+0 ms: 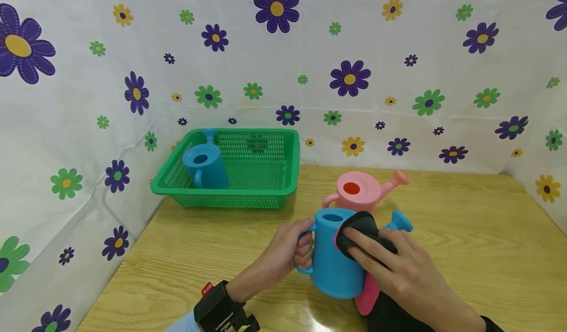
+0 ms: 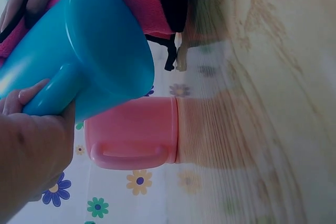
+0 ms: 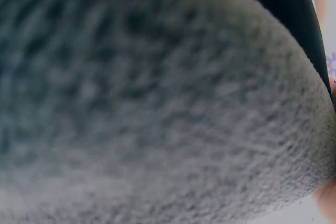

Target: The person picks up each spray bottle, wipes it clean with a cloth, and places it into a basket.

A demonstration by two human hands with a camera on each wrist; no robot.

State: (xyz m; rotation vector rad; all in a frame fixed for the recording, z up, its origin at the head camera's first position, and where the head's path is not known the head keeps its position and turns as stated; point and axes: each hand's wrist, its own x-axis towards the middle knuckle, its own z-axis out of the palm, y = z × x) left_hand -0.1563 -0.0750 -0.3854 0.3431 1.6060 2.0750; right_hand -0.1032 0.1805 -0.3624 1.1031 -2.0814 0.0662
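My left hand (image 1: pixel 288 246) grips the handle of a blue watering can (image 1: pixel 334 268), which is held up off the wooden table. With my right hand (image 1: pixel 403 273) I hold a black-and-pink cloth (image 1: pixel 367 292) against the can's spout side, fingers pressing over its black face. The cloth's lower part hangs beside the can, and its fuzzy surface (image 3: pixel 168 108) fills most of the right wrist view. Cloth and fingers hide part of the spout, whose blue rose (image 1: pixel 400 221) sticks out above the knuckles. In the left wrist view, the can's round base (image 2: pixel 113 40) faces the camera.
Just behind the held can stands a pink watering can (image 1: pixel 361 192), spout to the right. At the back left, a green mesh basket (image 1: pixel 283 192) has another blue watering can (image 1: pixel 212 167) inside. A flowered white sheet (image 1: pixel 283 76) hangs along the table's back and left.
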